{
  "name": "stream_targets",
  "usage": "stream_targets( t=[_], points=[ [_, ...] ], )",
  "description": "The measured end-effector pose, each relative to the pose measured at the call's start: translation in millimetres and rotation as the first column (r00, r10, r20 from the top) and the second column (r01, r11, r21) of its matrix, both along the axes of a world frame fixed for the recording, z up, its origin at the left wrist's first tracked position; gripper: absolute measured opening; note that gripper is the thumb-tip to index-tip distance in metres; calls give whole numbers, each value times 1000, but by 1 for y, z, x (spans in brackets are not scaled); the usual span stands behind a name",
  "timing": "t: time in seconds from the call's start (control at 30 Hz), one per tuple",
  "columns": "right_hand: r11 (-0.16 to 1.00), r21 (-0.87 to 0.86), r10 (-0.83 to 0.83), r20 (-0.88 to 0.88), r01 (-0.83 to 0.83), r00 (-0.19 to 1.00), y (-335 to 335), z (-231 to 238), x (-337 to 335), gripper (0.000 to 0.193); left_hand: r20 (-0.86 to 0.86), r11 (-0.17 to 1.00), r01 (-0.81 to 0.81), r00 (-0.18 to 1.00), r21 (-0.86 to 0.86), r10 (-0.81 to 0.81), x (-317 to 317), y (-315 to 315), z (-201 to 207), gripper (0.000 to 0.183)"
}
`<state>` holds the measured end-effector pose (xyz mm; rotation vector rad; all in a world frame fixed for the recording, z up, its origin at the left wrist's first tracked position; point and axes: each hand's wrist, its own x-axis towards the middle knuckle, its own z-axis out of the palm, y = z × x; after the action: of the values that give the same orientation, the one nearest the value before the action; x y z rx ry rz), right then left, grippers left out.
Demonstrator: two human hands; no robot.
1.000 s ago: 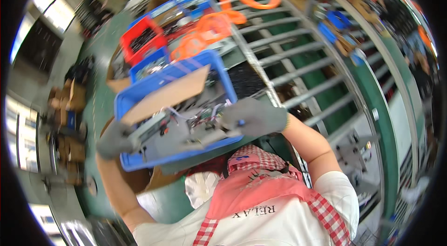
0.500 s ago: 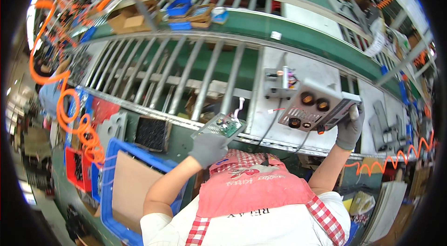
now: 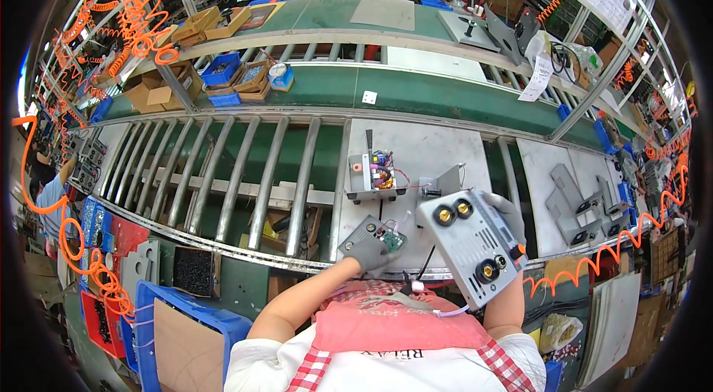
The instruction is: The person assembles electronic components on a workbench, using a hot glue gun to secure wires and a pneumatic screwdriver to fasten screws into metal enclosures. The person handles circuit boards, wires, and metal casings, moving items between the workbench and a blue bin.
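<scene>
Bare plate (image 3: 438,151) beyond open chassis (image 3: 373,177) offers room.

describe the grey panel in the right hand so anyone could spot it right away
On the pale grey work plate beside the steel rollers, look at the near edge. The right hand, gloved, holds a grey front panel tilted up. Unlike the flat metal brackets nearby, it carries round brass sockets.

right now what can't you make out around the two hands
- Head view: right hand, mostly hidden behind the grey front panel it holds.
- Left hand: its glove covers part of the small circuit board.
- Wires under the panel: where they end is hidden by the apron.
</scene>
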<state>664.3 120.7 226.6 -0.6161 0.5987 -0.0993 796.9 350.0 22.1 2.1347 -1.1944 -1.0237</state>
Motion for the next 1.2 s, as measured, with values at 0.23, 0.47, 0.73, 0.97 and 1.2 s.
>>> stream_targets(
  t=[0.23,0.47,0.73,0.97,1.2],
  points=[
    [879,77,474,-39,-470,880,10,-15,62,24,-949,765,-564,222,-311,-222,22,-10,144,85],
    [935,-76,353,278,-346,893,19,-44,71,51,-979,562,-804,127,-194,-157,20,18,153,56],
    [834,-135,552,174,-536,815,-33,-19,107,44,-836,439,-777,540,-450,99,80,18,161,49],
    [726,-464,587,36,-507,809,-37,-48,158,10,-56,737,-484,851,-472,522,131,12,131,58],
    [574,-692,393,-234,-437,889,-14,-84,167,21,-45,755,-562,811,-338,584,152,12,61,67]
  ],
)
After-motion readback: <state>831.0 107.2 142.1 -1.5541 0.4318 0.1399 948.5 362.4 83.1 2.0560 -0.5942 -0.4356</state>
